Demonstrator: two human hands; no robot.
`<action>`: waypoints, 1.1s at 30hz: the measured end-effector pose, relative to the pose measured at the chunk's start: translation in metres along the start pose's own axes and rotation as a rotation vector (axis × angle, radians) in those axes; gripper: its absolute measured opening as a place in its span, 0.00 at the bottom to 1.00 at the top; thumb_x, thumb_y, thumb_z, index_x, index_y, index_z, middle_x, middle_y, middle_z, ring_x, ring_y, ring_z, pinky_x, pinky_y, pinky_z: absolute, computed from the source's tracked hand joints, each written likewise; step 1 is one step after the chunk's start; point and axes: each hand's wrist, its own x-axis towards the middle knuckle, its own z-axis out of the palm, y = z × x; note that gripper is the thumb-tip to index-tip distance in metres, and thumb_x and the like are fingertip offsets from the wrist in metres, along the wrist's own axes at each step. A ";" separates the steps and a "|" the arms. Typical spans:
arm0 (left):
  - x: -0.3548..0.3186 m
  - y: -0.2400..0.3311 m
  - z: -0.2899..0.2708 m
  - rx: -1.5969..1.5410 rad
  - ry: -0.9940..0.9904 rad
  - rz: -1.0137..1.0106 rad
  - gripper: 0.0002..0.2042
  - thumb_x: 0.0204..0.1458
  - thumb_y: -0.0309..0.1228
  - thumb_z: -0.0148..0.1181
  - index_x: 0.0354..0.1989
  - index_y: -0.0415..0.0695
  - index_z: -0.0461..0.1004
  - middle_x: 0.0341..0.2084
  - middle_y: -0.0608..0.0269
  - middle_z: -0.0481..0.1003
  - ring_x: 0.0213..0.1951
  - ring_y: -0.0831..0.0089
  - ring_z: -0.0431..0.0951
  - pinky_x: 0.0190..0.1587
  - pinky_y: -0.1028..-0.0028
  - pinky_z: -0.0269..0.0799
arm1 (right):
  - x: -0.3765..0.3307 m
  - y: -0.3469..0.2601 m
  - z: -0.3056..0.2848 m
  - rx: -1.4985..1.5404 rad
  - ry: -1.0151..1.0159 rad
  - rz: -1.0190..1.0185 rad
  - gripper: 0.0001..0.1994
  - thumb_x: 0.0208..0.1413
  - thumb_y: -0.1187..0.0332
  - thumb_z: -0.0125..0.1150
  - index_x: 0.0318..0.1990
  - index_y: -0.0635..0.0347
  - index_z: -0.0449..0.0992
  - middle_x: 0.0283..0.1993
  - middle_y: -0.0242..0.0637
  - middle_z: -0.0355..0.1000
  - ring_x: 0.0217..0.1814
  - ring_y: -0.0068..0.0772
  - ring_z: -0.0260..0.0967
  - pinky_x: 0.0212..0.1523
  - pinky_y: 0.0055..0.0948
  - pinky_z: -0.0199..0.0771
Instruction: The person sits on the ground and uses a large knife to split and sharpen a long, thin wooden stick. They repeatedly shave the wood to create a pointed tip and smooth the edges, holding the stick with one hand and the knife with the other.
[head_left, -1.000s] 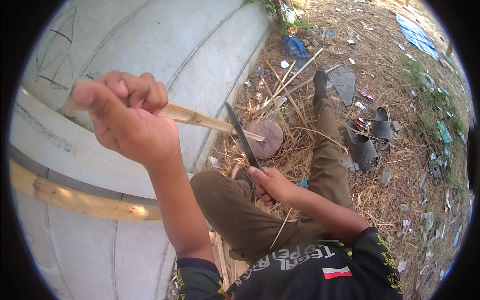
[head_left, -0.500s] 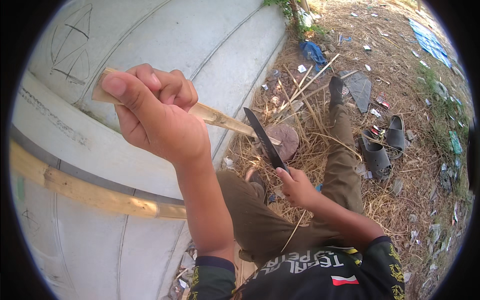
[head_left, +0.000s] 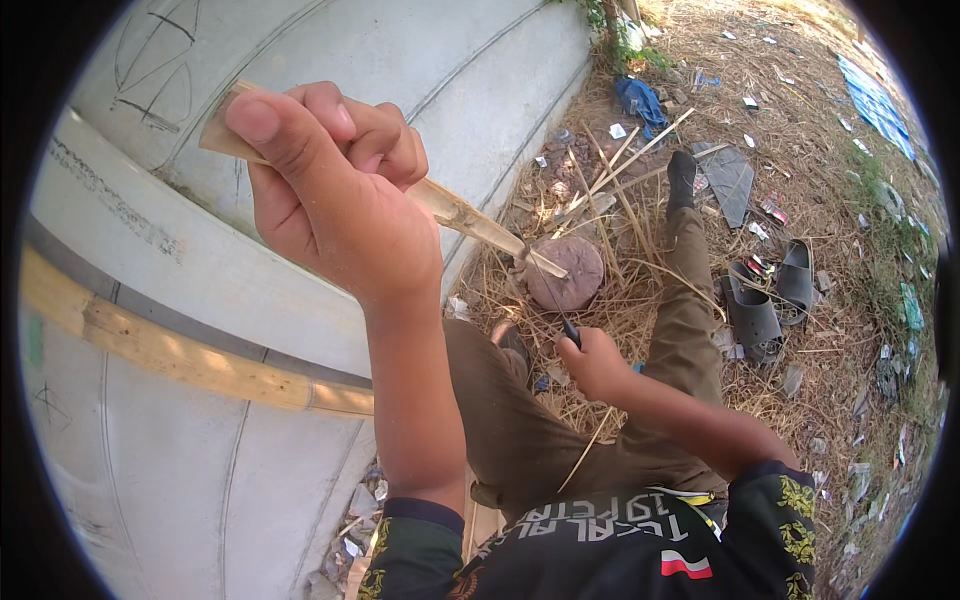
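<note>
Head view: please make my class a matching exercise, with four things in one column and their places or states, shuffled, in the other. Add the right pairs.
Things
1. knife
2. bamboo strip
3. grey sandals
4. crumpled blue plastic

Places and states
A. lying to the right of the outstretched leg
B. held in the left hand, its far end at the round block
C. lying near the top of the picture
D. gripped by its handle in the right hand

Right pairs: 1-D, 2-B, 3-A, 4-C
</note>
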 end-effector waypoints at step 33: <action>-0.004 0.005 -0.024 0.090 -0.068 0.028 0.28 0.62 0.64 0.42 0.24 0.51 0.56 0.13 0.74 0.48 0.15 0.82 0.42 0.20 0.78 0.37 | -0.040 0.010 0.023 0.226 -0.124 0.032 0.12 0.71 0.56 0.48 0.40 0.54 0.61 0.22 0.22 0.55 0.15 0.15 0.52 0.14 0.21 0.56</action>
